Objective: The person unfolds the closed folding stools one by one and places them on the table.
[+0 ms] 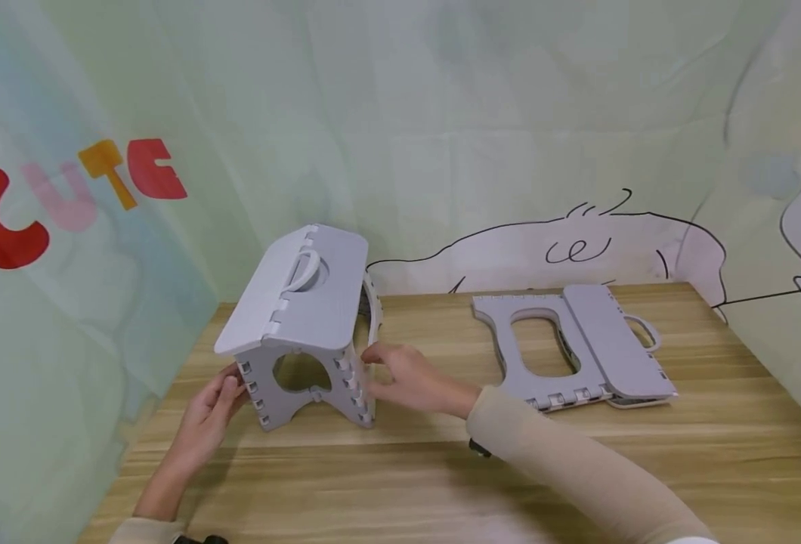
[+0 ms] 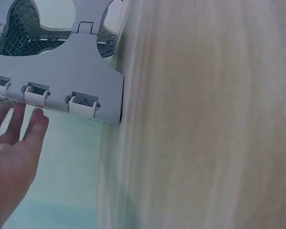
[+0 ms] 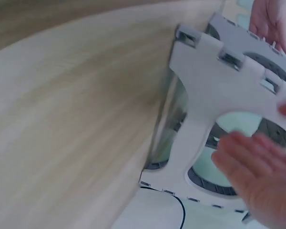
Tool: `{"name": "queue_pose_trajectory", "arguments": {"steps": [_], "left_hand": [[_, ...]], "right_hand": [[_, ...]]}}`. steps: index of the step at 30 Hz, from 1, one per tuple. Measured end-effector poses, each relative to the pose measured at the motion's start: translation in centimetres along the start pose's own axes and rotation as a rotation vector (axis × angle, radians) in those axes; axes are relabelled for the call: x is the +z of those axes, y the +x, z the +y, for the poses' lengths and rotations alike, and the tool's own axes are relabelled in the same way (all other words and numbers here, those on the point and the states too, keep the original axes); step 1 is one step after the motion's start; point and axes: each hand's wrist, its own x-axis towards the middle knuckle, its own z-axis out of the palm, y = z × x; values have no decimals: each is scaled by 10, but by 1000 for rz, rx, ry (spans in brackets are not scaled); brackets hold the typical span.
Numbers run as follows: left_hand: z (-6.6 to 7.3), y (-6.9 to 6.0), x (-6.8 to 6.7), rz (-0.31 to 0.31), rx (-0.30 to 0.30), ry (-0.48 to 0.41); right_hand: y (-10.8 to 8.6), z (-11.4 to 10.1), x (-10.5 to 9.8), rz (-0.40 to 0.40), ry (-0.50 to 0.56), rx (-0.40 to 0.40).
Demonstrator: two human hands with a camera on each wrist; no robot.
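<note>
A grey-white folding step stool (image 1: 298, 302) stands unfolded on the left of the table, its top slightly peaked along the hinge line and a loop handle (image 1: 303, 270) raised from it. At its left side is my left hand (image 1: 205, 414), fingertips at the hinged edge. The left wrist view shows that hand (image 2: 14, 152) with its fingers extended just beside the hinges. My right hand (image 1: 414, 376) is at the stool's right side panel. In the right wrist view its fingers (image 3: 245, 160) are straight and slightly blurred, in front of the panel's opening; contact is unclear.
A second folding stool (image 1: 543, 306) of the same kind lies folded flat on the wooden table (image 1: 414, 483), to the right, its handle pointing right. Behind the table hangs a printed cloth backdrop (image 1: 441, 136) with coloured letters on the left.
</note>
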Motion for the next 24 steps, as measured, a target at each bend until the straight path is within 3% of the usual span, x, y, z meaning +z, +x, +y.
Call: {"name": "queue_pose_trajectory", "arguments": {"steps": [4,8,10,15,20,24], "left_hand": [[9,3,-4,48,-8,-88],[29,13,-8,142,-2,-47],[41,19,-9,167,23,56],[69,33,-11,148,73,329],[88,48,-8,44,81,420],[96,60,-3,-8,106,482]], "right_hand": [[1,-2,-11,165,45,119],[8,-9,-26,321,61,171],[13,-13,-33,350,46,152],[30,-24,-44,308,-13,105],[49,-39,-48,210,-90,79],[63,-45,-47,172,-149,64]]}}
